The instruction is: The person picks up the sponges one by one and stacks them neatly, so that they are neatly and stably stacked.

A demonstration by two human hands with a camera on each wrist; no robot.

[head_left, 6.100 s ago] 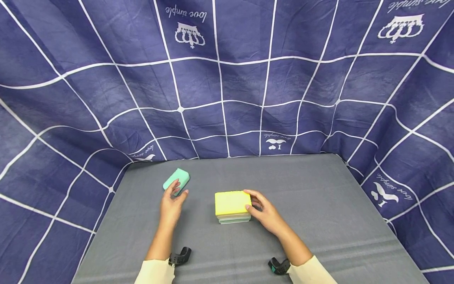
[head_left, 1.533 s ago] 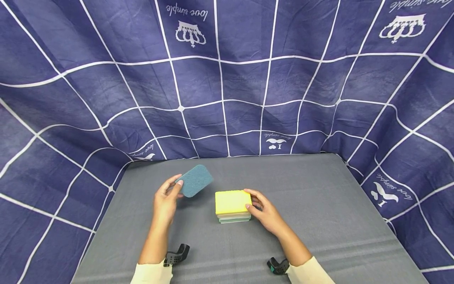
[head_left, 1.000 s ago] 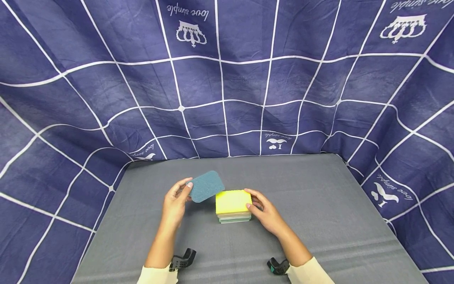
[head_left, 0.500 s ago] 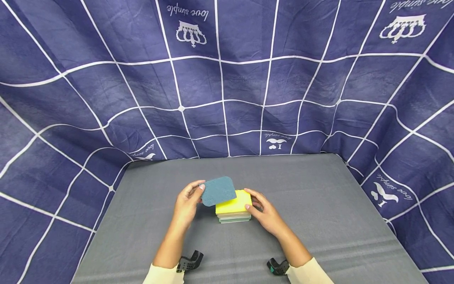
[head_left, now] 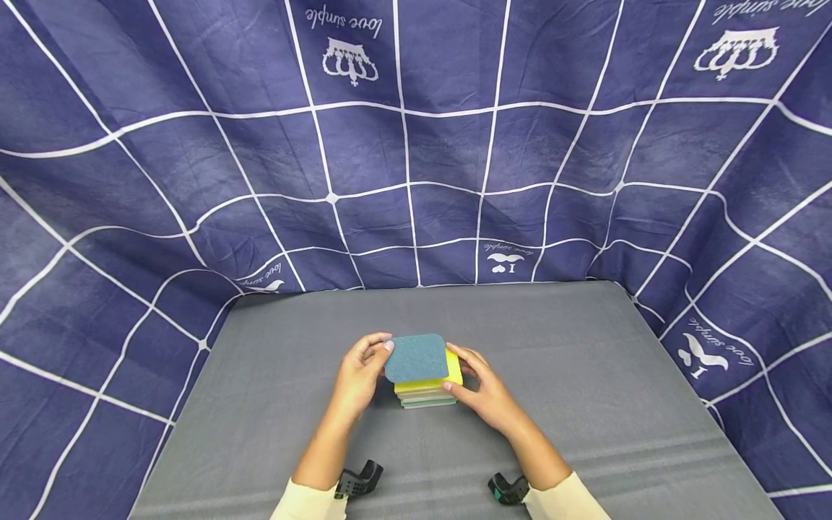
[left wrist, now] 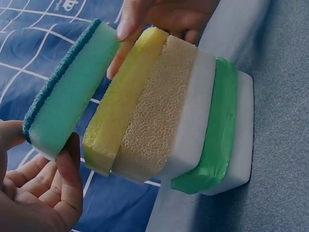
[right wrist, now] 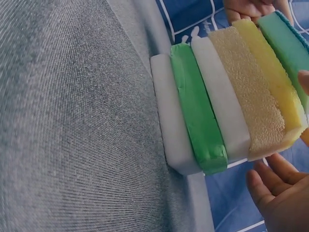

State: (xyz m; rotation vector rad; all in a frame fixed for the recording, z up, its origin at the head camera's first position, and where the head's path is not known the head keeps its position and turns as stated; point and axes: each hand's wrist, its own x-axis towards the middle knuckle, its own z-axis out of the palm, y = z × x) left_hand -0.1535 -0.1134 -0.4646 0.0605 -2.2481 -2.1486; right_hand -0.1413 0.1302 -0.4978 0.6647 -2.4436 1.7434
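My left hand [head_left: 360,372] pinches one end of a two-layer scouring sponge [head_left: 416,359], thumb on its teal scrubbing top and fingertips under the mint-green foam [left wrist: 72,89]. This sponge hangs a little tilted over a stack, with a gap below it at the left end. A yellow sponge [left wrist: 123,96] tops the stack. Under it come a tan porous sponge [left wrist: 154,101], a white block [right wrist: 223,99], a green-wrapped block [right wrist: 198,106] and a white bottom block [right wrist: 174,116]. Loosely bent, my right hand [head_left: 490,397] frames the stack's right end, thumb and index fingertips beside the yellow sponge.
The stack stands on a grey cloth-covered table [head_left: 572,361]. A navy curtain with white grid lines [head_left: 448,144] rises behind the table and along its sides. Each wrist wears a black camera bracket [head_left: 360,480].
My left hand has picked up the mint-green and teal sponge from the far left and brought it right, levelling it above the stack. Just now my right thumb slid down towards the front edge.
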